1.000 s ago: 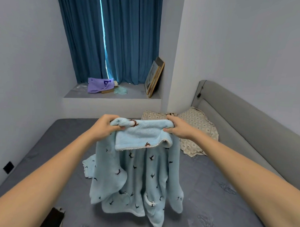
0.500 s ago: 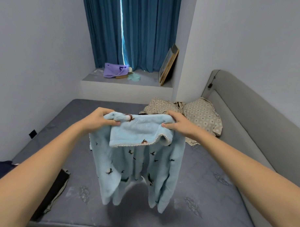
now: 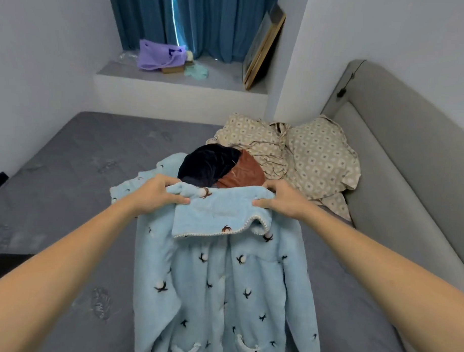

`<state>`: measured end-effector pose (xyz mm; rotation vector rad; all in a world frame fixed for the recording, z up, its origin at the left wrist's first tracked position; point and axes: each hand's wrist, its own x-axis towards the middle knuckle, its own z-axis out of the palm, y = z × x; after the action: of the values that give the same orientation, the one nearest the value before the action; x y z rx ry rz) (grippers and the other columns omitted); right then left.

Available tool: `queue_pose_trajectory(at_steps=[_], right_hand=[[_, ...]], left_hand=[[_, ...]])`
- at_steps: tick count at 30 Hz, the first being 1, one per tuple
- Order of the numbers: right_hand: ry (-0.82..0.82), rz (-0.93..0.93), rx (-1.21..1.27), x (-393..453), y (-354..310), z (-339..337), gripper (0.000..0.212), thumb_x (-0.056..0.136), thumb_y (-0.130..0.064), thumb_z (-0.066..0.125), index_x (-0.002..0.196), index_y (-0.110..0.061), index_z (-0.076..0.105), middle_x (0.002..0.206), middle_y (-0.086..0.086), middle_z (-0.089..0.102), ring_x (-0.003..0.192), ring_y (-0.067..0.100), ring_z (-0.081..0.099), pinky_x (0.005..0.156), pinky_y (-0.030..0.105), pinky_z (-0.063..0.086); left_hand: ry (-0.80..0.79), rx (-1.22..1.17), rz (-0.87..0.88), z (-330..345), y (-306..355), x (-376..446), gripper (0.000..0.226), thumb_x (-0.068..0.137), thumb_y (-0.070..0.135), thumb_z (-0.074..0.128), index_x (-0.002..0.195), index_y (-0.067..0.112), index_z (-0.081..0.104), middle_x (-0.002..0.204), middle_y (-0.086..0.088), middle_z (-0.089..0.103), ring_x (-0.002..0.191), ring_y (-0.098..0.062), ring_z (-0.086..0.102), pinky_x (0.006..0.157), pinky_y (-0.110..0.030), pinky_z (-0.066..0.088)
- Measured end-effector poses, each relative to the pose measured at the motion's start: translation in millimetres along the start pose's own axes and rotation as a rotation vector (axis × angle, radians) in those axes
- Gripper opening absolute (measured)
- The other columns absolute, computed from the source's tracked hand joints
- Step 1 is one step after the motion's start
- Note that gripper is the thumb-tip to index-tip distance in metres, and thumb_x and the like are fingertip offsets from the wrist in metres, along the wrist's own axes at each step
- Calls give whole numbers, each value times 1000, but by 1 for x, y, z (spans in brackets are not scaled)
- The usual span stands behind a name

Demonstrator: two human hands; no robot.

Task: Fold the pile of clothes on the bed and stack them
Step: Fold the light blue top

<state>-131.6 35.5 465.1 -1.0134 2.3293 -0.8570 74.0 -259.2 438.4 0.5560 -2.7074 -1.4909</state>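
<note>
My left hand point(image 3: 159, 193) grips the left shoulder of the light blue fleece pajama top point(image 3: 222, 278), fingers point(image 3: 181, 200) curled over the fabric and clamped on it beside the collar point(image 3: 219, 217). My right hand point(image 3: 282, 200) does likewise on the right shoulder, its fingers pinching the fleece at the collar's other end. The top lies spread front-up on the grey bed point(image 3: 68, 170), stretching from my fingers back toward me. Just beyond my fingers sit a dark navy garment point(image 3: 207, 164) and a brown one point(image 3: 244, 173), touching the top's upper edge. Farther right of my right hand lie patterned beige pillows point(image 3: 313, 157).
</note>
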Motion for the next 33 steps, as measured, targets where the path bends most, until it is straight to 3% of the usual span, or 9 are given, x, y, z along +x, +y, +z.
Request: queue_pose_trajectory(at_steps=[4,12,15,17,20,24,29,31,33], right_hand=[[-11,95,-50,99,91,65,29,85,-36,84,88,-13,66,87,1,68,80,18,63,72,40,49],[20,146,-72,260,276,214,36,87,-36,83,101,-12,61,96,1,67,90,22,64,74,41,53],[34,146,14,284,323,249,36,86,-33,84,101,-12,59,93,-3,65,87,18,61,66,29,47],[14,145,68,292,344,263,36,85,-30,85,102,-9,61,99,3,67,91,22,62,73,35,50],[-37,157,143,295,364,270,37,84,-24,87,105,-4,64,105,15,69,94,24,64,83,42,52],[-57,170,196,293,382,264,36,81,-17,89,107,-2,70,103,18,71,84,16,58,76,35,49],[-266,135,-191,293,415,253,23,83,-31,83,94,-21,66,105,5,62,108,28,57,81,34,43],[-322,144,-350,287,428,256,28,87,-40,76,102,-20,65,120,7,54,125,30,45,97,43,41],[-257,142,-251,285,435,258,33,92,-34,71,118,-14,65,127,9,60,126,33,51,102,49,45]], left_hand=[[-14,-41,-24,46,-112,110,44,78,27,92,74,-1,58,66,4,46,62,-10,39,59,-28,26],[138,229,-92,145,-300,265,55,82,34,86,65,23,35,57,10,38,56,-8,32,59,-34,22],[226,607,-98,179,-326,290,30,89,40,78,96,20,57,94,1,53,91,-23,49,71,-40,42],[233,772,58,202,-335,306,47,90,41,74,126,15,57,117,-7,49,109,-30,46,88,-44,45],[29,635,318,244,-322,329,59,93,45,69,142,16,53,134,-4,49,122,-27,45,102,-45,44],[-244,459,208,298,-294,366,78,90,61,69,153,23,44,147,1,49,135,-18,40,110,-33,35],[-395,509,121,320,-280,394,46,86,49,80,118,19,65,114,2,68,108,-21,60,95,-48,50],[-324,432,124,325,-277,398,30,91,39,78,102,16,64,101,2,67,99,-25,62,88,-46,50],[-144,384,132,324,-278,398,24,94,33,74,97,15,59,95,1,63,94,-25,60,81,-42,47]])
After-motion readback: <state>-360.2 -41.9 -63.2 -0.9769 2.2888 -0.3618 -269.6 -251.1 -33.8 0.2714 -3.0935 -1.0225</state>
